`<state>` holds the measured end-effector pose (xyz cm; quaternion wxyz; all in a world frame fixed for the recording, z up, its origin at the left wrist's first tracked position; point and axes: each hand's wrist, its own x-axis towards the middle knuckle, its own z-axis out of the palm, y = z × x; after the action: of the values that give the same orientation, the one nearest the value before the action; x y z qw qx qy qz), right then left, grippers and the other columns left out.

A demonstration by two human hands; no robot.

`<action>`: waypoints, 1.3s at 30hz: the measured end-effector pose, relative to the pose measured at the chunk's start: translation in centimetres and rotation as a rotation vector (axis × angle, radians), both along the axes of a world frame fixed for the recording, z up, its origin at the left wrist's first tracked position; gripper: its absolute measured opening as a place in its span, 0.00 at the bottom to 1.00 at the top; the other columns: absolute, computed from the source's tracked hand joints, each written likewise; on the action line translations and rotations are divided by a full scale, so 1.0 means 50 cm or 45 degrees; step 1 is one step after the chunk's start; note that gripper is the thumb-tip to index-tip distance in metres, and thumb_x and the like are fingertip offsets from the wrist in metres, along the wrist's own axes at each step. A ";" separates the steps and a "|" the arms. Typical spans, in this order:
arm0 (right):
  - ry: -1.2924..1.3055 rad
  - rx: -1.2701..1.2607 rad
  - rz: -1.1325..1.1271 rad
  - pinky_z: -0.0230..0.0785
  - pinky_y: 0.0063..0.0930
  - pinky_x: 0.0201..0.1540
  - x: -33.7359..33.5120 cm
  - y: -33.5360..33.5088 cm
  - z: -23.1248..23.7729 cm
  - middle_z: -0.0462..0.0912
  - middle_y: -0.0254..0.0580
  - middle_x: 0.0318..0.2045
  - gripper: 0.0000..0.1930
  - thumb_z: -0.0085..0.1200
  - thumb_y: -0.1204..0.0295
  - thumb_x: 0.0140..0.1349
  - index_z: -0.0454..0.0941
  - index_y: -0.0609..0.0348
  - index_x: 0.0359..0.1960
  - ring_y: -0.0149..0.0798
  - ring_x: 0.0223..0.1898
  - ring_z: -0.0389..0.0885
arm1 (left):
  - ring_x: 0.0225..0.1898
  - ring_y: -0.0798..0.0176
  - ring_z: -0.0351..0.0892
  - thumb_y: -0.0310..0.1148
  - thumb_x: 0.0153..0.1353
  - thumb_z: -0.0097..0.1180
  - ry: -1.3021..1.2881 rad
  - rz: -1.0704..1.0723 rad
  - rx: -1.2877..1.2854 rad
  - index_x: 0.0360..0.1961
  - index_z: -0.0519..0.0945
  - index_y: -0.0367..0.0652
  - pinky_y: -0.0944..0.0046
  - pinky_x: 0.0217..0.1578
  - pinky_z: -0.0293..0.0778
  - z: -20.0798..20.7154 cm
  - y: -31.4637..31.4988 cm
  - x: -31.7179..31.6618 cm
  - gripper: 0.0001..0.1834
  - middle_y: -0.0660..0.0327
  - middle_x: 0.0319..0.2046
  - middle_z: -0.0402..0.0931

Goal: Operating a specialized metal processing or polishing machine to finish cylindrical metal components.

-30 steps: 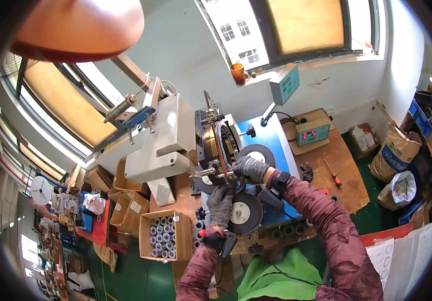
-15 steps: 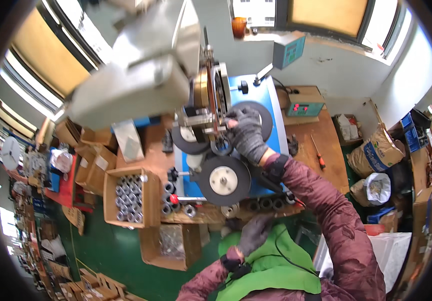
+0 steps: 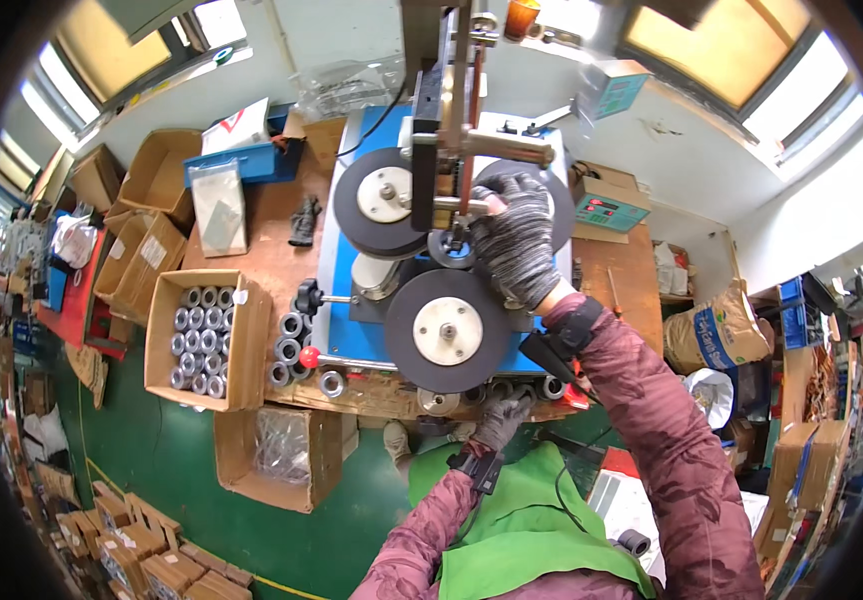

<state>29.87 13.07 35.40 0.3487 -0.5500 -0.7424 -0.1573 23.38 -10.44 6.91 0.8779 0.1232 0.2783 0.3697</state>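
Note:
A machine on a blue base carries three black rollers with pale hubs; the front roller [image 3: 449, 331] is nearest me. My right hand [image 3: 516, 235], in a grey knit glove, is closed at the end of a metal bar [image 3: 456, 203] on the machine's upright head. Just below that bar, a dark ring [image 3: 449, 250] sits between the rollers. My left hand [image 3: 501, 418], also gloved, reaches the bench's front edge beside a row of metal rings [image 3: 552, 387]. Its fingertips are at the rings; whether they grip one is unclear.
To the left, a cardboard box [image 3: 156, 340] holds several metal rings, with loose rings [image 3: 332, 383] beside the machine. A red-knobbed lever [image 3: 309, 357] juts out in front. A screwdriver [image 3: 615, 292] and a control box [image 3: 611, 212] with red digits are on the right.
My view has shifted, and the large pale housing that covered the upper left is out of the way. My left hand has moved forward from the apron to the rings; my right stays at the machine.

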 end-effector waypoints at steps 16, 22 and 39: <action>-0.023 0.003 -0.020 0.63 0.44 0.40 -0.012 -0.003 0.010 0.76 0.44 0.30 0.13 0.57 0.71 0.39 0.76 0.54 0.31 0.50 0.34 0.74 | 0.40 0.53 0.75 0.38 0.51 0.52 2.064 -1.211 1.235 0.40 0.77 0.45 0.55 0.39 0.72 -0.398 0.018 -0.277 0.15 0.53 0.39 0.76; 0.048 0.007 0.005 0.62 0.45 0.41 -0.058 -0.009 0.029 0.77 0.44 0.30 0.10 0.55 0.71 0.41 0.77 0.54 0.30 0.50 0.35 0.73 | 0.36 0.54 0.78 0.40 0.51 0.52 2.303 -1.124 1.484 0.38 0.79 0.48 0.55 0.35 0.73 -0.432 -0.039 -0.476 0.14 0.54 0.35 0.78; 0.197 -0.060 -0.070 0.60 0.46 0.45 -0.025 -0.033 0.015 0.75 0.45 0.33 0.09 0.53 0.67 0.43 0.74 0.54 0.27 0.52 0.38 0.71 | 0.30 0.56 0.80 0.40 0.47 0.58 2.016 -0.671 0.237 0.28 0.82 0.44 0.58 0.33 0.74 -0.158 -0.159 -0.979 0.12 0.56 0.27 0.80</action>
<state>28.62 11.40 36.16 0.3875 -0.5887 -0.7014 -0.1062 -25.59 -18.39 -1.00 0.4672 0.4793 0.7427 -0.0216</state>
